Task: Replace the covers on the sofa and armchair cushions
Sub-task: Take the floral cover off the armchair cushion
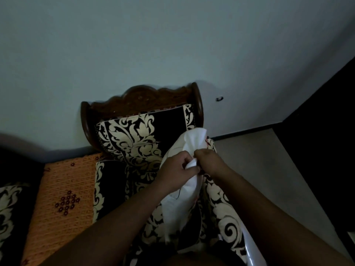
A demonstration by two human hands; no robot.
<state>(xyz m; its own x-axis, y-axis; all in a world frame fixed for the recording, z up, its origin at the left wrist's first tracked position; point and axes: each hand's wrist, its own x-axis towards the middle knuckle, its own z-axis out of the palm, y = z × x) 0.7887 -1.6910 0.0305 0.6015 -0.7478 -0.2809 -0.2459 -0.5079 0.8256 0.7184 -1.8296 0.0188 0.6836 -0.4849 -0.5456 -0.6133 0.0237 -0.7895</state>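
Both hands, left [177, 167] & right [208, 162], pinch a fold of the white cushion [190, 150], which stands btwn them on the armchair [142, 96], patterned cover [221, 198] bunched round its lower part.

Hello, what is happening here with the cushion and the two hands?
A person is working on a cushion in front of a wooden armchair. Both the left hand and the right hand pinch the white inner cushion near its top, where it sticks out of the black and cream patterned cover. Another patterned cushion leans against the chair back. An orange cloth lies to the left.
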